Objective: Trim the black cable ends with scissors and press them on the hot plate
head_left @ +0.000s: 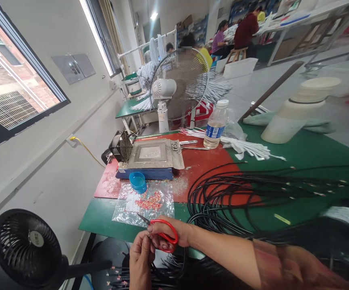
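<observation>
Red-handled scissors (173,237) are in my right hand (167,233), their dark blades pointing up and left over the table's front edge. My left hand (142,251) is closed, thumb against fingers, touching the fingertips of my right hand; a tiny piece seems pinched there, at the end of a black cable, too small to make out fully. Just beyond the blades, a clear plastic bag (168,201) lies flat with red and yellow bits (150,200) scattered on it. A blue cup (138,182) stands at the bag's far edge.
Black cables (217,193) spread across the table's right side. Behind the bag sits a blue-based heating device (150,173) with a small fan (121,147). A bottle (215,127) and white cables (250,148) lie beyond. A black fan (23,249) stands lower left; people sit farther back.
</observation>
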{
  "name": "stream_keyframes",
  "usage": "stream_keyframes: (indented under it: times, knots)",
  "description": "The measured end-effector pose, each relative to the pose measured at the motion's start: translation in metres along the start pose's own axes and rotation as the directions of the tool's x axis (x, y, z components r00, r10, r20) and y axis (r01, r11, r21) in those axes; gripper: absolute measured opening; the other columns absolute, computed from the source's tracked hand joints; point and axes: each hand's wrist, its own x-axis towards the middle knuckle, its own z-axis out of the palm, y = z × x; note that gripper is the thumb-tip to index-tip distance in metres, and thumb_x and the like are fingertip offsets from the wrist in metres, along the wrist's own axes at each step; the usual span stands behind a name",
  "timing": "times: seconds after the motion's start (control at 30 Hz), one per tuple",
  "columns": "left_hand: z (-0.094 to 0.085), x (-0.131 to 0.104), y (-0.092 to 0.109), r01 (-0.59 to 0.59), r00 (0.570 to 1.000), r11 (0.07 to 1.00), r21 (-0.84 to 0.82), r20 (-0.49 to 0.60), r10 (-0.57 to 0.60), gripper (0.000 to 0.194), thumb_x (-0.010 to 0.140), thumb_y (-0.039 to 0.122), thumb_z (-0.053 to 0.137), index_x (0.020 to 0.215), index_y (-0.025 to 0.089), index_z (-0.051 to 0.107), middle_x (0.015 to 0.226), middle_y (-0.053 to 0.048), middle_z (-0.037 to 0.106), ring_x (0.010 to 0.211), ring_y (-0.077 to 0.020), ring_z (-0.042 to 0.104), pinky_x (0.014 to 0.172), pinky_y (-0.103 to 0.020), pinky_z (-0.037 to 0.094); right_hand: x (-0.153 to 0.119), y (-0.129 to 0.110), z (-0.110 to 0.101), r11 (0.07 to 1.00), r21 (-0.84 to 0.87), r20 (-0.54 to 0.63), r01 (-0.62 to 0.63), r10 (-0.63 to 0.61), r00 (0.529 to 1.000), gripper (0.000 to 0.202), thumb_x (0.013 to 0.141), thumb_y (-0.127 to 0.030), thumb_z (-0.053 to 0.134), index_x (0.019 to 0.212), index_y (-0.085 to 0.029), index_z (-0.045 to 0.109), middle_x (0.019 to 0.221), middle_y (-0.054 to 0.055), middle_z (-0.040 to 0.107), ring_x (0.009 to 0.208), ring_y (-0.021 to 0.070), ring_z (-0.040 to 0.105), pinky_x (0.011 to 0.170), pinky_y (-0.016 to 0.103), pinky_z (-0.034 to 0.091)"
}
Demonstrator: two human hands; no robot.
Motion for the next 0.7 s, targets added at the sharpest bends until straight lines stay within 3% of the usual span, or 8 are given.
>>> stream_keyframes:
  times: [0.23, 0.37, 0.53, 0.7]
  knots:
    - [0.001, 0.001, -0.002, -0.009, 0.999, 1.0, -0.01, -0.032, 0.009, 0.027, 0.079, 0.038, 0.044, 0.063, 0.018, 0.051, 0.056, 0.003, 0.049, 0.055, -0.0068, 0.042, 0.051, -0.021, 0.028, 0.001, 0.002, -0.001, 0.999, 0.028, 0.026, 0.041, -0.041, 0.999, 0.031, 0.072, -0.034, 0.049, 0.054, -0.01, 0.058, 0.045, 0.0, 0.051, 0.034, 0.0049, 0.041, 0.03, 0.014, 0.028]
    - [0.004, 0.002, -0.002, 0.004, 0.998, 0.998, -0.058, -0.063, -0.008, 0.025, 0.077, 0.04, 0.047, 0.068, 0.018, 0.055, 0.058, 0.002, 0.053, 0.056, -0.0075, 0.046, 0.055, -0.021, 0.033, 0.004, 0.006, -0.002, 0.999, -0.001, -0.007, 0.034, -0.034, 0.999, 0.039, 0.075, -0.042, 0.049, 0.056, -0.009, 0.059, 0.048, 0.001, 0.052, 0.035, 0.0044, 0.041, 0.03, 0.014, 0.027]
    - [0.003, 0.003, -0.004, 0.012, 0.992, 0.994, -0.113, -0.127, -0.026, 0.023, 0.074, 0.041, 0.052, 0.079, 0.019, 0.058, 0.059, 0.003, 0.054, 0.054, -0.0056, 0.043, 0.053, -0.019, 0.032, 0.006, 0.011, -0.005, 0.996, -0.031, 0.008, 0.082, -0.082, 0.997, 0.046, 0.076, -0.05, 0.049, 0.061, -0.008, 0.062, 0.049, 0.001, 0.052, 0.036, 0.0045, 0.042, 0.032, 0.014, 0.029]
    - [0.006, 0.001, -0.002, 0.007, 0.982, 0.998, -0.067, -0.188, -0.02, 0.026, 0.071, 0.043, 0.055, 0.082, 0.019, 0.058, 0.051, 0.008, 0.042, 0.045, -0.0023, 0.03, 0.045, -0.018, 0.022, 0.004, 0.011, -0.005, 0.995, -0.035, 0.011, 0.093, -0.092, 0.996, 0.045, 0.077, -0.049, 0.049, 0.061, -0.009, 0.062, 0.042, -0.002, 0.048, 0.033, 0.0048, 0.041, 0.032, 0.015, 0.028]
